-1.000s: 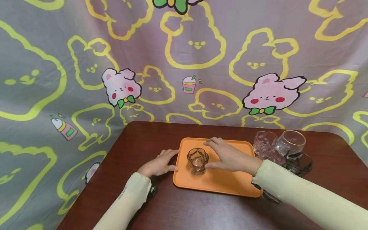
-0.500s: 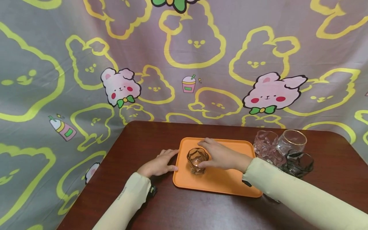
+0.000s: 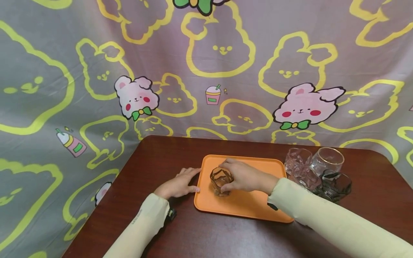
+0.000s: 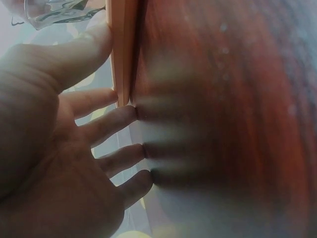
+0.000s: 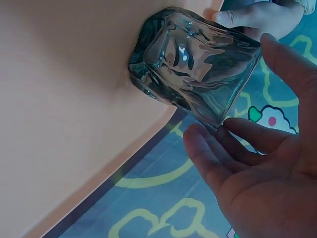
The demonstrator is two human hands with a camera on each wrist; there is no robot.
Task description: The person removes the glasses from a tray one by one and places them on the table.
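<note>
A smoky brown faceted drinking glass [image 3: 219, 184] stands upright on the left part of an orange tray [image 3: 251, 210]. My right hand [image 3: 246, 175] reaches in from the right and pinches its upper part. In the right wrist view, the thumb lies at one side of the rim of the glass [image 5: 185, 62] and the fingers at the opposite side. My left hand [image 3: 179, 184] rests at the tray's left edge, fingers spread. From the left wrist view, thumb and fingertips meet the tray's side wall [image 4: 121, 49], while the other fingertips touch the table.
Several other glasses stand close together right of the tray: a pinkish one [image 3: 297, 161], a clear one with a gold rim [image 3: 327, 161] and a dark grey one [image 3: 337, 186]. The dark wooden table [image 3: 206, 236] backs onto a patterned curtain [image 3: 180, 57].
My right hand has moved left over the tray, and its thumb and fingers have come to the glass rim. The left hand and the tray have stayed put.
</note>
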